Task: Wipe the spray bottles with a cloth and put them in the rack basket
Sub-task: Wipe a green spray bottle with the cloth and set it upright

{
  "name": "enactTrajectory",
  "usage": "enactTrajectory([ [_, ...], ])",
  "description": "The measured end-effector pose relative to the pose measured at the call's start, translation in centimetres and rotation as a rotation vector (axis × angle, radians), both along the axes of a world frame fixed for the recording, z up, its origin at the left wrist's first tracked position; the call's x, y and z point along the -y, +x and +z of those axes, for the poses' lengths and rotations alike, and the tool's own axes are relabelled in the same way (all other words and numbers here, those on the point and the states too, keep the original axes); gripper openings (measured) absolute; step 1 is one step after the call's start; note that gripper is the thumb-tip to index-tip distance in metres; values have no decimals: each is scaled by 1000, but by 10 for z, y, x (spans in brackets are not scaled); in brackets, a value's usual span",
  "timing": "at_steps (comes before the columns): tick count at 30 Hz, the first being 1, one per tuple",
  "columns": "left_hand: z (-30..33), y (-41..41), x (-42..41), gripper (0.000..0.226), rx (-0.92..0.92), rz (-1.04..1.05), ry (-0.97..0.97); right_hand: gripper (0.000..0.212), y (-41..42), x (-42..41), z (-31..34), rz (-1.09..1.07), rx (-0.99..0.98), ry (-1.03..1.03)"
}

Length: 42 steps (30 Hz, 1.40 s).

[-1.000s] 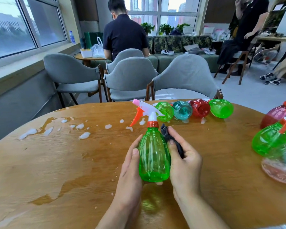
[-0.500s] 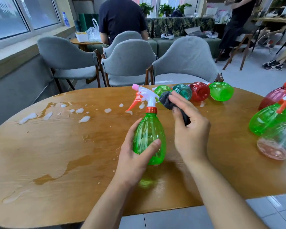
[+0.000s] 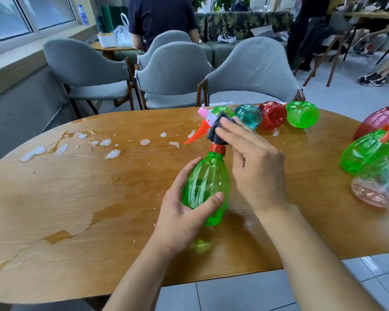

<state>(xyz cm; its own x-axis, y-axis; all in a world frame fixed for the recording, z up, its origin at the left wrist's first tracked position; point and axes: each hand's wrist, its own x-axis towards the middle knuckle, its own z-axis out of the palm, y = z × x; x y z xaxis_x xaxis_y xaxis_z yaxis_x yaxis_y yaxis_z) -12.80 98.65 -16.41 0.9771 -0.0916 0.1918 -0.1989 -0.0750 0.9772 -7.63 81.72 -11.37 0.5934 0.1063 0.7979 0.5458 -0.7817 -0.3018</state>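
Oval wooden worktop (image 3: 54, 198), near edge curving across the bottom of the view with grey floor tiles below it, far edge just behind a row of bottles. Wide bare wood at left and centre, broken by white foam blobs (image 3: 112, 153) and a thin wet film (image 3: 61, 236) toward the left. Grey chairs (image 3: 173, 70) close against the far edge. Right side crowded: a cluster of green and pink bottles (image 3: 373, 158) lying at the right edge of the view.

Green spray bottle (image 3: 207, 187) near the middle of the worktop, held tilted, base toward the person and lifted off the wood, a green glint beneath it. Left hand (image 3: 184, 218) wrapped round the lower body, thumb across the front. Right hand (image 3: 254, 162) just beside and above, pinching a dark grey cloth (image 3: 218, 131) against the white spray head, fingers bent over it.

Translucent ribbed green body, red collar at the neck, orange trigger (image 3: 198, 133) pointing left, pink nozzle tip (image 3: 202, 111).

Behind it, four bottles lying on their sides in a row (image 3: 276, 115): green, teal, red, green, touching one another.
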Motion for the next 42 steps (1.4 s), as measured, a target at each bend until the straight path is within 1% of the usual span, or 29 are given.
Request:
enactTrajectory([
  [2,-2,2,1,77,-2,-12,-4,40,0,-3,0,-6,6,-5],
  [5,-3,4,0,81,11,10,19,40,-1,-9,-3,91,36,-106],
  [9,-5,4,1,82,33,-30,73,40,6,1,6,-32,83,15],
  [11,-6,2,2,82,44,-37,94,41,7,3,10,-21,80,25],
  [15,-4,4,-5,81,49,-12,108,42,3,-6,6,124,41,-127],
  [20,-2,1,-4,81,67,-41,139,39,5,0,12,-18,99,4],
  [22,-3,1,-2,82,60,-34,130,41,2,-5,10,40,86,-45],
  [25,-2,3,-4,79,65,15,119,46,-5,-17,1,206,44,-195],
  [26,-2,3,-5,78,66,20,115,47,-5,-19,-1,213,42,-206],
  [30,-2,1,-4,81,45,-25,100,45,0,-8,6,3,78,-54],
  [32,-3,1,-2,81,43,-21,95,45,0,-9,6,27,60,-63],
  [35,-2,3,-4,83,51,22,90,47,-3,-17,-2,191,34,-176],
  [37,-2,3,-5,83,55,11,77,46,-1,-15,-2,156,48,-150],
  [40,0,2,-4,80,33,-20,32,43,4,-2,1,-2,63,-15],
  [42,0,2,-5,78,28,-15,7,43,7,3,2,-1,13,54],
])
